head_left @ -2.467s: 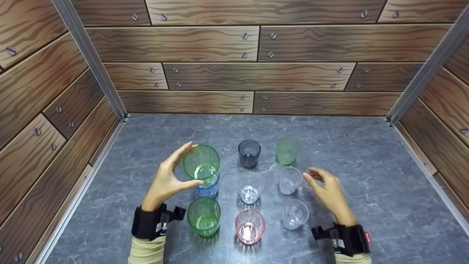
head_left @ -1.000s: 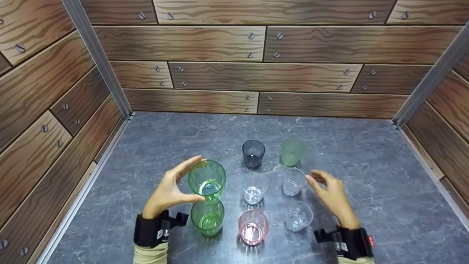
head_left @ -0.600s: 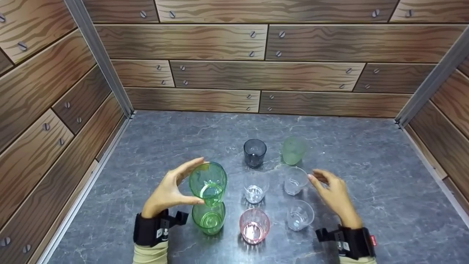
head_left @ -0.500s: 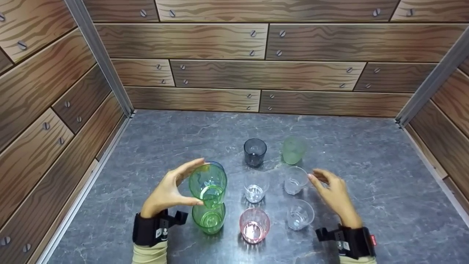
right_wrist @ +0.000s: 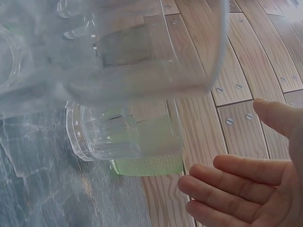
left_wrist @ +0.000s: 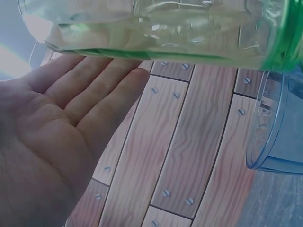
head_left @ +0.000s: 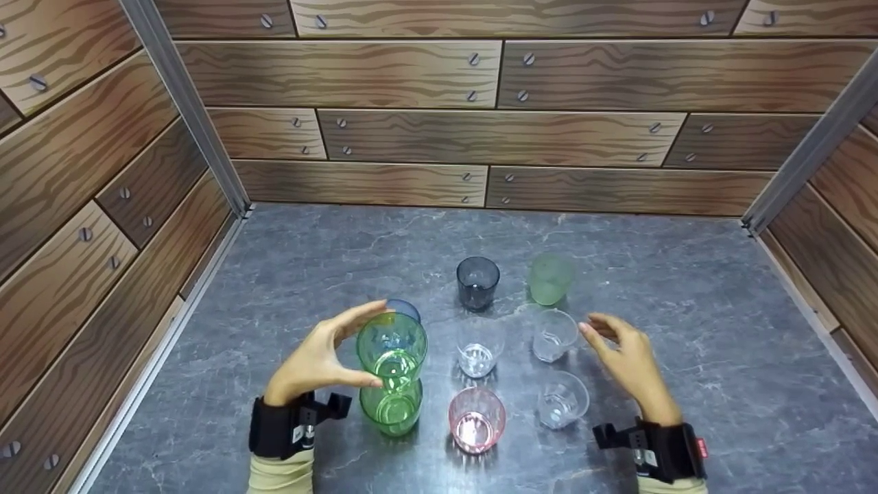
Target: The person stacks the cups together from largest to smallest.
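L hand [head_left: 312, 363] lifted green cup [head_left: 392, 350] off blue cup [head_left: 403, 310], toward 2nd green.

1. Both forearms are wearing beige ribbed sleeves [head_left: 274, 473]
2. Each wrist is carrying a black strap [head_left: 271, 427] with a camera mount
3. The right strap [head_left: 675, 449] is showing a small red tag

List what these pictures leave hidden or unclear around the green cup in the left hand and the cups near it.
- Head view: the blue cup is mostly hidden behind the held green cup; only part of its rim shows.
- Head view: whether the held green cup touches the lower green cup cannot be told; they overlap.
- Left wrist view: the left hand is cut off by the frame edge.
- Right wrist view: a clear cup fills the frame, blurred, hiding the table behind.
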`<state>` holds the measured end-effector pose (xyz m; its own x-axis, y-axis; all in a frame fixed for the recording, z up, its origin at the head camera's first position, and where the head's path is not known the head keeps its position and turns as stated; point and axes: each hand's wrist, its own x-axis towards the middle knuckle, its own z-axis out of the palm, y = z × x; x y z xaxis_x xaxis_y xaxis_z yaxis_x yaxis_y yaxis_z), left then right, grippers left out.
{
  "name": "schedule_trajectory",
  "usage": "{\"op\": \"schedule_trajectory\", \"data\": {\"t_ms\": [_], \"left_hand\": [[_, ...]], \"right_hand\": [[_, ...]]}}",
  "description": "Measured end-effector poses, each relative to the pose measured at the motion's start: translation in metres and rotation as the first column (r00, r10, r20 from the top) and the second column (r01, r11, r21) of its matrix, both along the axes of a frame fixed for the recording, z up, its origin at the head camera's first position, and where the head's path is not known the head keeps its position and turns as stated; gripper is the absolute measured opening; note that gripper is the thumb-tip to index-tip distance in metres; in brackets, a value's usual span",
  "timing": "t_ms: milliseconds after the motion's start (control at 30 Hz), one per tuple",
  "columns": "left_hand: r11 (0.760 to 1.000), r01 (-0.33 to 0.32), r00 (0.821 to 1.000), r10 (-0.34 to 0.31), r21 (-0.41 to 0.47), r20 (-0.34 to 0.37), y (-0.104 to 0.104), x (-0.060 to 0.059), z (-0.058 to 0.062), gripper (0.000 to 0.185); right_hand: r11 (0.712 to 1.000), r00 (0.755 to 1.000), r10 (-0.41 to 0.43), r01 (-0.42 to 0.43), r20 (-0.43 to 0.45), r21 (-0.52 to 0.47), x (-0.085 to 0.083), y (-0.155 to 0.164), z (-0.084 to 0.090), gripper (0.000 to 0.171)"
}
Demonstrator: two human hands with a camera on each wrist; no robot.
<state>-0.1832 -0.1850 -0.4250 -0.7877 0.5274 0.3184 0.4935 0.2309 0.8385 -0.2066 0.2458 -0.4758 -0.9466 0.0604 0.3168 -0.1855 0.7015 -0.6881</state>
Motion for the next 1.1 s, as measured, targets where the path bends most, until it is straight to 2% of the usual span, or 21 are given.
{"op": "schedule_trajectory", "data": {"t_ms": [167,500,833,1100], "left_hand": [[1.0,0.03,1.0,-0.03,-0.001,-0.002,0.0,-0.001,-0.002,0.09],[0.99,0.127,0.992,-0.128,0.06,0.021,-0.006,0.0,-0.007,0.089],[0.987,0.154,0.986,-0.156,0.041,0.057,-0.011,0.001,-0.003,0.092],[0.989,0.149,0.986,-0.15,0.01,0.08,-0.009,-0.001,-0.006,0.091]], "right_hand": [[1.0,1.0,0.012,-0.012,0.004,-0.013,0.001,0.001,0.001,0.034],[1.0,1.0,0.018,-0.018,-0.003,-0.002,0.001,-0.002,0.0,0.034],[1.0,1.0,0.019,-0.019,0.002,0.007,0.001,-0.003,0.001,0.033],[1.0,1.0,0.007,-0.007,-0.003,0.024,0.001,-0.003,0.001,0.033]]}}
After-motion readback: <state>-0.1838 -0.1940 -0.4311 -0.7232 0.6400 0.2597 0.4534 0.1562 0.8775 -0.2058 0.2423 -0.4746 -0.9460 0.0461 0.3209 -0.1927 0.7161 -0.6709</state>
